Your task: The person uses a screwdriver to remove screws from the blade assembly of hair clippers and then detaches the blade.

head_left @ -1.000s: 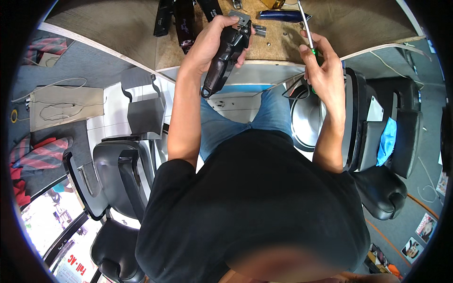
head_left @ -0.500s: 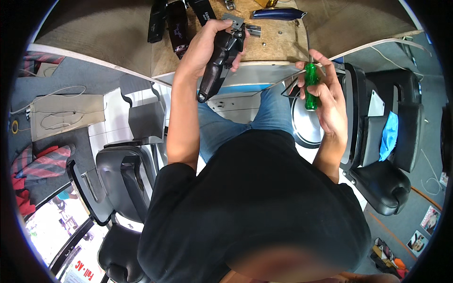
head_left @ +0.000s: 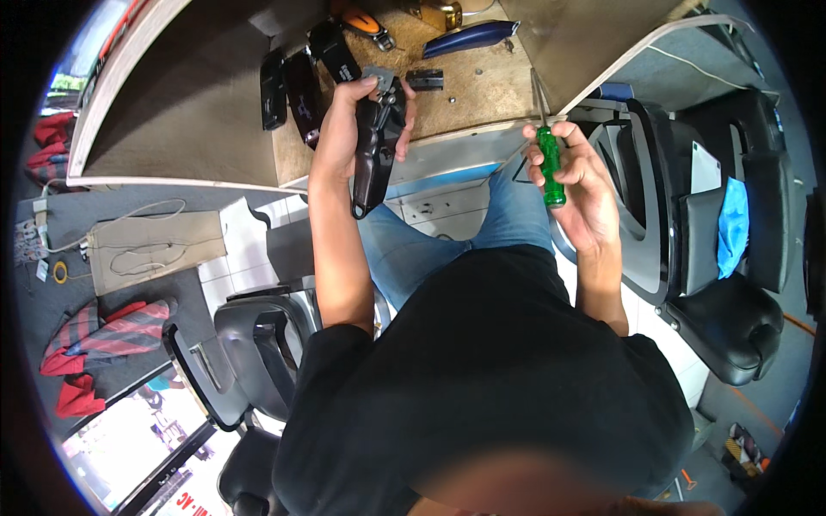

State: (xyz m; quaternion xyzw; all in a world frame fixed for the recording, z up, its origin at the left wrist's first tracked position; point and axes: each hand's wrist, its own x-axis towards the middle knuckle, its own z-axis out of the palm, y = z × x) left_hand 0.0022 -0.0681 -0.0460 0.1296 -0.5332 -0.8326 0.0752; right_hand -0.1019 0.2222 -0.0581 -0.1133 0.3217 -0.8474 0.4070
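Note:
My left hand [head_left: 337,129] grips a black hair clipper [head_left: 375,159] lengthwise, thumb at the metal blade [head_left: 379,77] on its top end. In my right hand [head_left: 585,193], off to the right of the clipper, is a screwdriver with a green handle [head_left: 551,172], held in the fingers with its thin shaft pointing up. Beyond the clipper, on the wooden shelf [head_left: 486,107], lie a small dark attachment [head_left: 425,80], a tiny metal piece [head_left: 453,100] and a dark blue trimmer [head_left: 467,39]. The screwdriver and clipper are apart.
Several black clippers [head_left: 301,99] and an orange-handled tool [head_left: 366,26] sit at the shelf's left and back. Black padded chairs [head_left: 258,344] stand on both sides below me, a blue cloth [head_left: 732,228] on the right one. Striped fabric [head_left: 103,335] and cables lie at the left.
My view has shifted, with the shelf appearing tilted. The screwdriver has turned and dropped in my right hand, its green handle now showing. My left hand still holds the clipper.

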